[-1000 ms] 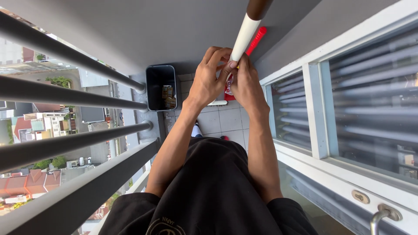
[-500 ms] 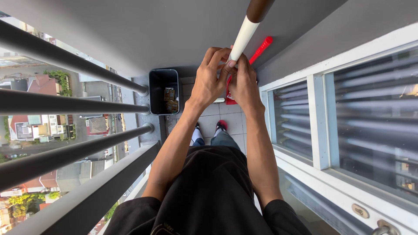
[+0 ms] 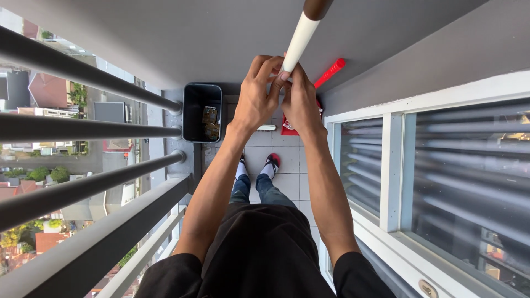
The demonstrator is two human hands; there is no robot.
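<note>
We are looking straight down on a narrow balcony, and both hands are closed together around the lower end of a white pole (image 3: 298,40) held upright in front of us: the left hand (image 3: 255,98) wraps it from the left, the right hand (image 3: 300,104) presses against it from the right, fingertips meeting on the shaft. Compared with a moment ago, the hands sit much the same on the pole, but our view has tipped further down, so the feet in red-and-black shoes (image 3: 271,163) and the jeans now show on the tiled floor (image 3: 287,185). The dark bin (image 3: 202,112) stands by the railing (image 3: 88,129); a red dustpan handle (image 3: 330,72) leans against the wall behind the hands.
</note>
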